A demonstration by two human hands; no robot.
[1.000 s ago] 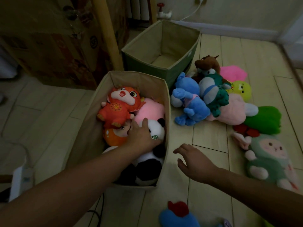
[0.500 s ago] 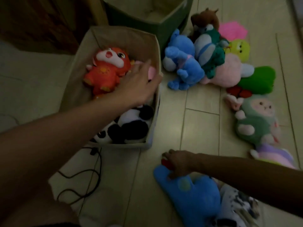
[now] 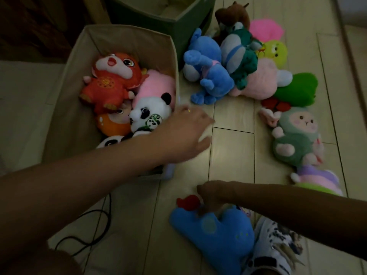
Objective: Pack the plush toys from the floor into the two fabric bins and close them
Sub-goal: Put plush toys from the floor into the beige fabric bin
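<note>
On the pale wooden plank floor (image 3: 232,155), a beige fabric bin (image 3: 127,34) stands open with a red plush animal (image 3: 111,82), a pink plush (image 3: 155,84), an orange plush (image 3: 113,122) and a black-and-white plush panda (image 3: 151,110) lying inside it. Behind it, at the floor's far edge, stands a dark green fabric bin (image 3: 190,20), also open. The left hand (image 3: 186,133) reaches out over the beige bin's right wall, blurred, fingers spread straight and holding nothing. The right hand (image 3: 208,197) is low near the floor's near edge, its fingers curled onto the top of a flat bright blue plush toy with a red crest (image 3: 214,233); whether they actually pinch it I cannot tell. Just right of that toy lies a white plush with black markings (image 3: 276,249). Beside the green bin lies a heap: a blue plush elephant-like toy (image 3: 206,72), a teal and white plush (image 3: 238,56), a brown plush (image 3: 232,14), a yellow-green plush (image 3: 276,52), a large pale pink plush (image 3: 260,82) and a green plush (image 3: 296,90). Near the floor's right edge lies a green-hooded plush doll (image 3: 294,139).
</note>
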